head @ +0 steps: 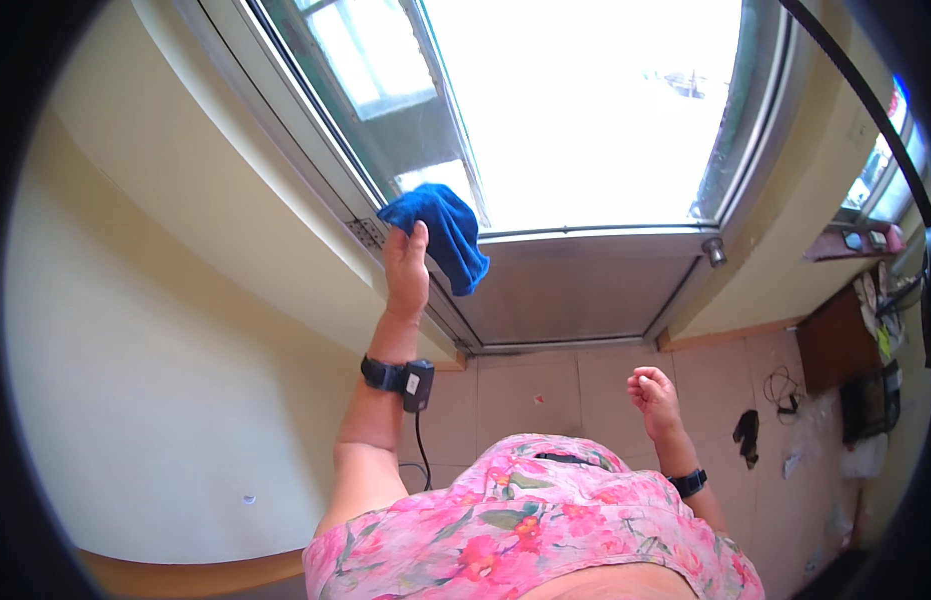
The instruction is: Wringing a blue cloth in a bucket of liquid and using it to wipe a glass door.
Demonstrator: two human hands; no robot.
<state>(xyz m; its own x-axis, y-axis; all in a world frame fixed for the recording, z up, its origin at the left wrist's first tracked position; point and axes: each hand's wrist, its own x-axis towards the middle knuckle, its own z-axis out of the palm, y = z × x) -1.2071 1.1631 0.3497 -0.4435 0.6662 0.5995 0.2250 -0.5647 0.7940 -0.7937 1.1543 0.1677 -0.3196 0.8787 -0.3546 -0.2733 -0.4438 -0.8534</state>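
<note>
My left hand (408,274) is raised at the hinge side of a metal-framed glass door (585,234), holding a blue cloth (446,236). The cloth drapes from the fingers over the lower left corner of the glass and the frame; the fingertips are partly hidden by it. My right hand (651,395) is held low in front of my body, above the tiled floor, with its fingers curled and nothing visible in it. A door knob (713,253) sits at the right side of the door.
Cream walls (210,315) flank the door. On the floor at the right lie a black item (747,439), a thin cable (784,390) and clear plastic, near a brown cabinet (840,341). A window ledge (855,241) juts out at the upper right. A black cable hangs from the left wrist device (416,385).
</note>
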